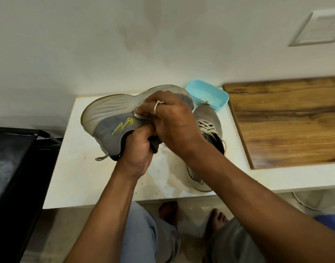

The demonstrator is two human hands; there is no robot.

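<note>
A grey sneaker with a white ribbed sole and a yellow logo is held on its side above the white counter. My left hand grips it by the dark collar at the ankle opening. My right hand, with a ring on one finger, pinches a small white wad and presses it on the sneaker's side where the sole meets the upper. A second grey sneaker with white laces stands upright on the counter, partly hidden under my right forearm.
A light blue plastic tub sits against the wall behind the shoes. A wooden board covers the counter's right part. A black rack stands at the left. Bare feet and a white round object are on the floor below.
</note>
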